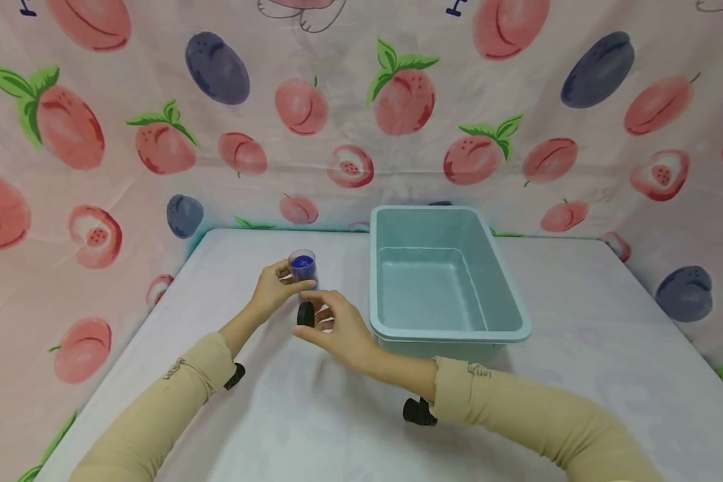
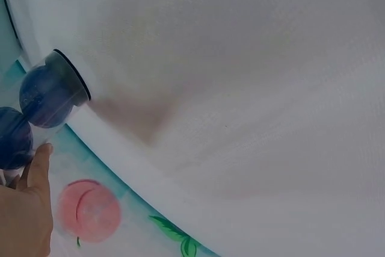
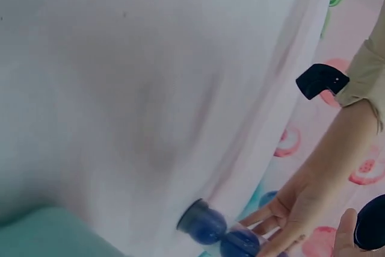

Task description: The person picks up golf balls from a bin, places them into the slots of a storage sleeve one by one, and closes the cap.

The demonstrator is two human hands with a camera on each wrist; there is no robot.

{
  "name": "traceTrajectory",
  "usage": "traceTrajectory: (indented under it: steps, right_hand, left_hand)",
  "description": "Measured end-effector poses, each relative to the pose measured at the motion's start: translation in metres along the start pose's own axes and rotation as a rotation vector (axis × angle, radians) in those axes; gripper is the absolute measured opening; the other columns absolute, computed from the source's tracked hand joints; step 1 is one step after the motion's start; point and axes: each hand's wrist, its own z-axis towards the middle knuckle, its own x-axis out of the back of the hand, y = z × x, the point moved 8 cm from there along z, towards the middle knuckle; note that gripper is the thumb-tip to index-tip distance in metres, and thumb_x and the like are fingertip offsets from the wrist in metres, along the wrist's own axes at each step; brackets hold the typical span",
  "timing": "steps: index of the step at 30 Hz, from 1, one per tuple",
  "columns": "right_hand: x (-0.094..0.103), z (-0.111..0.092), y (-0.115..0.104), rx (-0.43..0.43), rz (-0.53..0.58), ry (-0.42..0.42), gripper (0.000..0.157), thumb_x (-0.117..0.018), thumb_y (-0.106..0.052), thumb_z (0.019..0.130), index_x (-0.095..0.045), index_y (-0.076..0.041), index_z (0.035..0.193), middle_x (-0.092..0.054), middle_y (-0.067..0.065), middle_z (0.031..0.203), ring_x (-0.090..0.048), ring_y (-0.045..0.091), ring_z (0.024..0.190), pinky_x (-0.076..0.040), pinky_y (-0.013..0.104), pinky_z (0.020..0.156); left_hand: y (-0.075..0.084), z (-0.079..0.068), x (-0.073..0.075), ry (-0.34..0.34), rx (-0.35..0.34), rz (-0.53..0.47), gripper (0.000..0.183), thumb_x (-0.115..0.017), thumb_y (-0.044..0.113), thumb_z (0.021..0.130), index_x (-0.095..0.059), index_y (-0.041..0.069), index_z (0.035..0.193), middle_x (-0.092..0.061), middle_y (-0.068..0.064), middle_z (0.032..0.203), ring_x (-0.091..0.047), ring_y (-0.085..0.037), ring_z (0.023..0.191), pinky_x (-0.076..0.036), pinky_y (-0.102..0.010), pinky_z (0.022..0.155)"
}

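Observation:
In the head view, my left hand (image 1: pixel 271 289) grips a clear cylindrical container (image 1: pixel 303 273) from its left side, fingers and thumb round the wall. Its top is uncovered, and blue balls (image 2: pixel 47 95) are stacked inside, one above another. A dark ring (image 2: pixel 73 73) runs round the end toward the white table. Close by on the near side, my right hand (image 1: pixel 348 335) pinches a round black lid (image 1: pixel 305 314) between thumb and fingers, held on edge. The lid (image 3: pixel 372 224) also shows at the lower right corner of the right wrist view, apart from the container.
A light blue plastic basin (image 1: pixel 450 333) stands to the right of both hands on the white table (image 1: pixel 313 428). Behind the table hangs a fruit-patterned cloth (image 1: pixel 349 87). Small black cameras (image 1: pixel 420 412) sit at the sleeve cuffs.

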Motion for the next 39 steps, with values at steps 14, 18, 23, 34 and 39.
traceTrajectory:
  steps: [14,18,23,34,39]
  right_hand:
    - [0.023,0.009,-0.029,-0.054,0.058,-0.031,0.038,-0.076,-0.013,0.079,-0.059,-0.005,0.113,-0.062,0.01,0.109,-0.063,0.02,0.092,-0.054,0.024,0.083]
    - [0.032,0.016,-0.04,-0.049,0.06,-0.045,0.039,-0.075,-0.011,0.08,-0.059,-0.003,0.114,-0.062,0.012,0.111,-0.063,0.022,0.093,-0.055,0.027,0.084]
    - [0.045,0.029,-0.057,-0.036,0.035,-0.067,0.042,-0.075,-0.009,0.08,-0.058,0.0,0.117,-0.061,0.014,0.115,-0.064,0.026,0.098,-0.055,0.026,0.085]
    - [0.057,0.061,-0.063,-0.087,-0.139,-0.085,0.043,-0.075,-0.018,0.081,-0.058,-0.003,0.119,-0.063,0.013,0.115,-0.065,0.023,0.102,-0.056,0.027,0.083]
    - [0.054,0.077,-0.064,-0.066,-0.201,-0.101,0.045,-0.074,-0.021,0.082,-0.057,-0.003,0.12,-0.064,0.013,0.115,-0.066,0.023,0.099,-0.055,0.027,0.083]
  left_hand:
    - [0.002,0.002,0.001,0.015,-0.044,-0.021,0.05,-0.065,-0.001,0.084,-0.048,-0.008,0.131,-0.053,-0.029,0.13,-0.055,-0.043,0.116,-0.047,-0.042,0.097]
    - [0.0,0.004,0.0,0.008,-0.053,-0.051,0.051,-0.062,-0.006,0.084,-0.045,-0.011,0.132,-0.049,-0.031,0.132,-0.054,-0.044,0.116,-0.046,-0.041,0.097]
    - [-0.001,0.004,0.001,0.008,-0.06,-0.041,0.053,-0.064,-0.004,0.084,-0.045,-0.01,0.133,-0.05,-0.03,0.132,-0.053,-0.043,0.117,-0.046,-0.042,0.097]
    - [-0.004,0.003,0.0,0.004,0.007,-0.041,0.055,-0.072,0.012,0.083,-0.051,-0.001,0.132,-0.053,-0.022,0.134,-0.051,-0.036,0.124,-0.044,-0.042,0.102]
    - [-0.002,0.004,0.0,0.011,-0.015,-0.035,0.056,-0.071,0.01,0.083,-0.049,-0.003,0.133,-0.054,-0.023,0.132,-0.051,-0.035,0.124,-0.044,-0.041,0.102]
